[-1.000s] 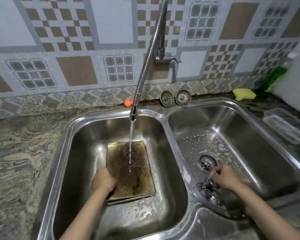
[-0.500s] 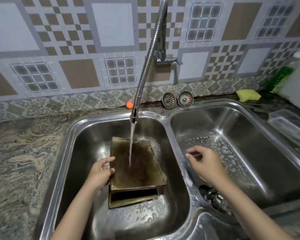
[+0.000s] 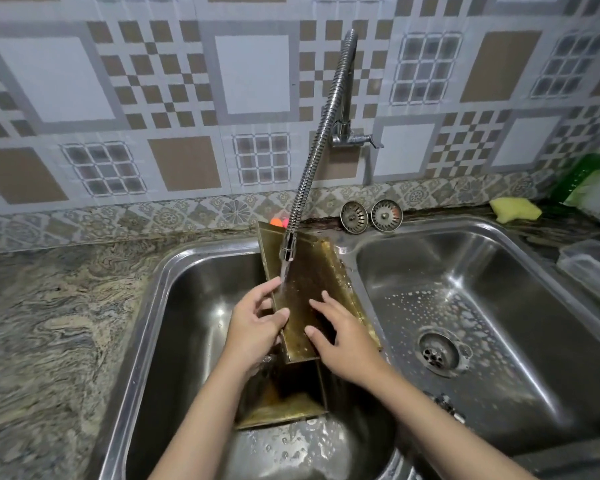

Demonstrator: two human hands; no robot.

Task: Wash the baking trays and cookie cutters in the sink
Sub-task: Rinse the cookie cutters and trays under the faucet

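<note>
A stained brass-coloured baking tray (image 3: 321, 271) is tilted up under the running flexible faucet (image 3: 287, 251), over the left sink basin (image 3: 194, 306). My left hand (image 3: 253, 327) grips the tray's left edge, thumb over the rim. My right hand (image 3: 340, 337) lies flat on the tray's inner face with fingers spread. A second tray (image 3: 284, 403) lies on the basin floor beneath. Metal cookie cutters (image 3: 445, 405) show partly behind my right forearm in the right basin (image 3: 499, 306).
Soap foam speckles the right basin around its drain (image 3: 438, 353). Two drain strainers (image 3: 371, 216) lean at the back ledge, with a yellow sponge (image 3: 515, 209), a green soap bottle (image 3: 582, 174) and a clear plastic container (image 3: 593, 268) at the right. A granite counter (image 3: 56, 306) stretches left.
My left hand has lifted the top tray off the lower one and tilted it up under the water. My right hand left the right basin and came to rest on the tray.
</note>
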